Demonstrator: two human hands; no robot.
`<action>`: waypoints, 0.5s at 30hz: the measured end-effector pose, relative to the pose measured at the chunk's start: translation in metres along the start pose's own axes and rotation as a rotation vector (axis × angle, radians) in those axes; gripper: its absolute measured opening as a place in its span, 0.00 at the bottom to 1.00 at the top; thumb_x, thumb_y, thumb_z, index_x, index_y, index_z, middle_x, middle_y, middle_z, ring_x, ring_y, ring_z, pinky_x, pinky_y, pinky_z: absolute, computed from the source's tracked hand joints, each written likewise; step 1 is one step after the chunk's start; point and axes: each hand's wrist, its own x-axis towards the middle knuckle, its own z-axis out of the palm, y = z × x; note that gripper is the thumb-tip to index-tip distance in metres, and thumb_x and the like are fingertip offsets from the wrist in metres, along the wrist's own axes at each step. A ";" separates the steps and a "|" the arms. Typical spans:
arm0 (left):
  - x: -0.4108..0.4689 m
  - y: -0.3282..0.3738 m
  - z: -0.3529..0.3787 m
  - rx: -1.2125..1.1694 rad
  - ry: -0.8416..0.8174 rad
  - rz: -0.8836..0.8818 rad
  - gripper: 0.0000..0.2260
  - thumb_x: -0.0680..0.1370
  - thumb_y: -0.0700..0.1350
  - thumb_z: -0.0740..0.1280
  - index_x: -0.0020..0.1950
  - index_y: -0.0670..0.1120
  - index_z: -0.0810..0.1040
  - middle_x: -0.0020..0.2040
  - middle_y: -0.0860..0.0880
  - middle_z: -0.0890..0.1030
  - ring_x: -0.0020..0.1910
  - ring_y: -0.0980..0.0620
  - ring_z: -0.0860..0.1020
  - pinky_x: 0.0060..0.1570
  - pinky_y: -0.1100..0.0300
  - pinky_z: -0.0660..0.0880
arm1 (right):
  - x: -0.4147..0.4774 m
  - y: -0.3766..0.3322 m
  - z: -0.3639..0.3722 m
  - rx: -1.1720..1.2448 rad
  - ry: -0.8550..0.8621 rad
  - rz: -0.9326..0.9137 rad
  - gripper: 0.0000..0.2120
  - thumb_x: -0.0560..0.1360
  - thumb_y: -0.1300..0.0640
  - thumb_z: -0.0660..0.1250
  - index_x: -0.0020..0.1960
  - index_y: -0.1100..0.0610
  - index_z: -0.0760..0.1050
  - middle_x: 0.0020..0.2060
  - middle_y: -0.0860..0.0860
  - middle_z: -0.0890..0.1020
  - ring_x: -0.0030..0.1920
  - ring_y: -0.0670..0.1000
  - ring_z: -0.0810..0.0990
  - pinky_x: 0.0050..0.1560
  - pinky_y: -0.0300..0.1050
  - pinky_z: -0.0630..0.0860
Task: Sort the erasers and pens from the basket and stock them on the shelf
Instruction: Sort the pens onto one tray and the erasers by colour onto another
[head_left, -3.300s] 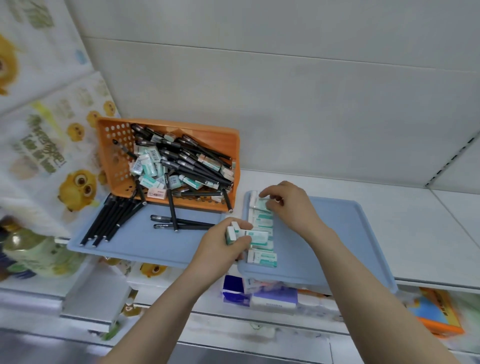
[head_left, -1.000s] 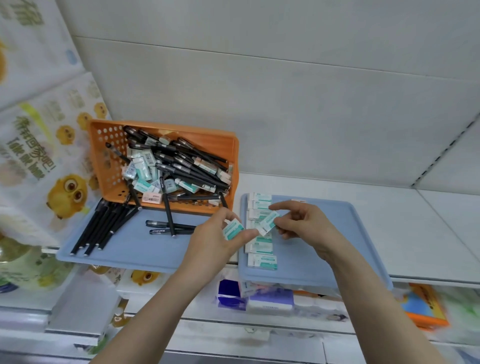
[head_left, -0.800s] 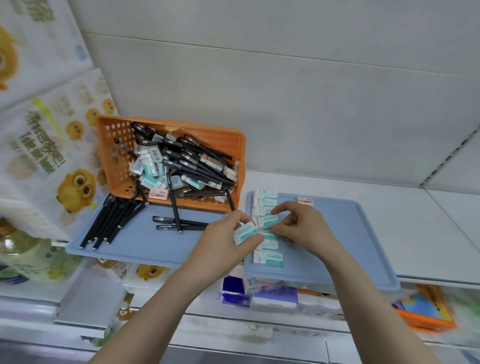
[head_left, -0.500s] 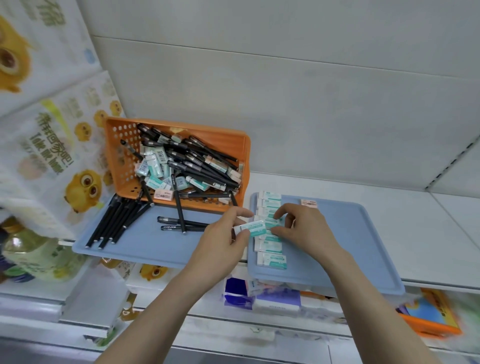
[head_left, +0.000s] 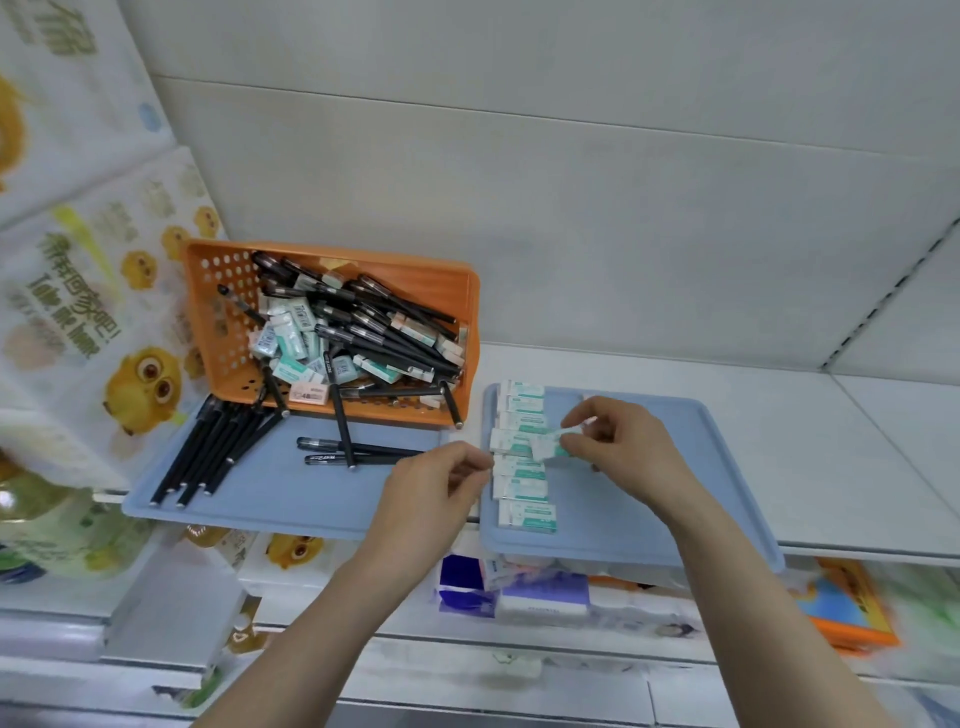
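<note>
You've got owl-print packs left of the right-hand blue tray, purple packs below it, and an orange-edged item at its lower right.

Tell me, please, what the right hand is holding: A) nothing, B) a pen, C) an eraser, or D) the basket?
C: the right hand pinches a white-and-teal eraser in its fingers, just above the row of erasers on the tray.
</note>
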 end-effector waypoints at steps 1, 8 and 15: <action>0.000 -0.002 0.003 0.059 -0.024 0.002 0.09 0.78 0.44 0.67 0.56 0.53 0.80 0.48 0.58 0.81 0.46 0.62 0.79 0.50 0.63 0.78 | -0.002 -0.001 0.005 0.049 -0.036 0.014 0.03 0.72 0.57 0.73 0.45 0.51 0.80 0.33 0.51 0.80 0.31 0.45 0.78 0.41 0.46 0.77; 0.007 -0.002 0.022 0.251 -0.039 0.118 0.19 0.79 0.47 0.65 0.70 0.53 0.69 0.62 0.54 0.75 0.56 0.54 0.75 0.54 0.60 0.74 | 0.005 -0.002 0.030 -0.173 -0.038 -0.068 0.07 0.69 0.50 0.76 0.46 0.49 0.80 0.40 0.45 0.81 0.38 0.44 0.79 0.40 0.38 0.74; 0.015 -0.005 0.034 0.342 -0.008 0.150 0.25 0.80 0.46 0.63 0.77 0.52 0.61 0.63 0.50 0.73 0.60 0.50 0.70 0.59 0.59 0.68 | 0.051 -0.004 0.017 -0.290 0.023 -0.150 0.17 0.78 0.58 0.65 0.66 0.52 0.76 0.59 0.53 0.77 0.48 0.50 0.78 0.57 0.44 0.73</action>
